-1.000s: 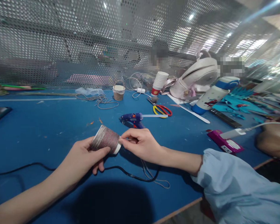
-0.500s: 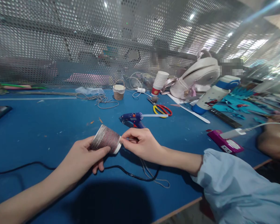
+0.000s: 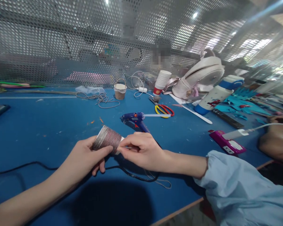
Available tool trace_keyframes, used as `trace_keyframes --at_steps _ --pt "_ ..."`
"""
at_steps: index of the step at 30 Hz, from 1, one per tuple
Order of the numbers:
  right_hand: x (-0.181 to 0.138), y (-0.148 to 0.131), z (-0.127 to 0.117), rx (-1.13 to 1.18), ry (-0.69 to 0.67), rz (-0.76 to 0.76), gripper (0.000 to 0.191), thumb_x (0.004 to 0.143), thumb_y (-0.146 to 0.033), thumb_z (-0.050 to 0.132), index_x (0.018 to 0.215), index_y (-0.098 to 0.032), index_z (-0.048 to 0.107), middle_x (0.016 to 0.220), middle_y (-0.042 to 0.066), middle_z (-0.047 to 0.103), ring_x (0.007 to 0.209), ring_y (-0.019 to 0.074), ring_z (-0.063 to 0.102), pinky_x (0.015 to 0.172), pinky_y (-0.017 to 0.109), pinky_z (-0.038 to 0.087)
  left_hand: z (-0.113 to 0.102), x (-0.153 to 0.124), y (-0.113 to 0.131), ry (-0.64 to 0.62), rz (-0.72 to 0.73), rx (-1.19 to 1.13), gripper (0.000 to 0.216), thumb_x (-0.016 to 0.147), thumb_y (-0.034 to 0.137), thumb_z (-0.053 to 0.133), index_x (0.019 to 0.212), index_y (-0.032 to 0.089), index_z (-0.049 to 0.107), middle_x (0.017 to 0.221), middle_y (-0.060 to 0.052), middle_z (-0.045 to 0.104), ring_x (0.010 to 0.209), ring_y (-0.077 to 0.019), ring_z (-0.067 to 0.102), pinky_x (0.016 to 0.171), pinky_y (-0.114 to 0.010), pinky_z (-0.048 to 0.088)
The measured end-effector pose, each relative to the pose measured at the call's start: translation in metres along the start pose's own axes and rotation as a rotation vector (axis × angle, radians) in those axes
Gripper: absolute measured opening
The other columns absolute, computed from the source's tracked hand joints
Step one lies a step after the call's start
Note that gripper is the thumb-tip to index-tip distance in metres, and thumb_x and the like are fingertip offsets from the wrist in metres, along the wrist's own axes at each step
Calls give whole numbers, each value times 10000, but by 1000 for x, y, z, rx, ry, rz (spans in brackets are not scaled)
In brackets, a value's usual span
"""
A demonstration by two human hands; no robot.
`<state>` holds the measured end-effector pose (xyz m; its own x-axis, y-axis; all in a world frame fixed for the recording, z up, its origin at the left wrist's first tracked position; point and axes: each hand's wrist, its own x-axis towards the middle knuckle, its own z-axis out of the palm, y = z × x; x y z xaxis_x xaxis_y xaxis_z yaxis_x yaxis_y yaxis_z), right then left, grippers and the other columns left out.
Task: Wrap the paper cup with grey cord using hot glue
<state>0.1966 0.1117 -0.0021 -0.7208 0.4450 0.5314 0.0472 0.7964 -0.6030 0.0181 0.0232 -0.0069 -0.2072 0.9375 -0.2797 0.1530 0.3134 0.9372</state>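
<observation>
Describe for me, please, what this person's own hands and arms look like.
The left hand and right hand wear no gloves. A loose, wrinkled light-blue sleeve ends partway down the right forearm; the left forearm is bare where clearly visible.

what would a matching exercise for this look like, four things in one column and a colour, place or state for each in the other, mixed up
Things
1. cord-wound cup
2. glue gun
3. scissors
4. bottle

Descriptions
A. red and yellow handles
B. white body, blue base
C. held tilted in the left hand
D. dark blue, with a pale stick jutting from its back

Pairs: 1-C, 2-D, 3-A, 4-B
</observation>
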Motion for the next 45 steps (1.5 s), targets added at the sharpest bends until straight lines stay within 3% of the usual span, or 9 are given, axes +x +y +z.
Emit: trace_keyframes --at_steps 8,45 --pt "5 7 -4 84 52 248 161 851 -242 632 744 -150 710 561 -45 517 514 66 398 526 201 360 0 -2 4 14 -21 -22 270 754 428 684 862 187 624 401 2 623 320 -88 433 395 -183 303" --pt "6 12 -3 94 55 357 116 823 -202 675 726 -146 706 541 -74 442 518 55 357 522 205 313 -7 4 -9 15 42 51 362 684 486 697 861 174 653 403 21 603 348 -108 465 394 -214 350"
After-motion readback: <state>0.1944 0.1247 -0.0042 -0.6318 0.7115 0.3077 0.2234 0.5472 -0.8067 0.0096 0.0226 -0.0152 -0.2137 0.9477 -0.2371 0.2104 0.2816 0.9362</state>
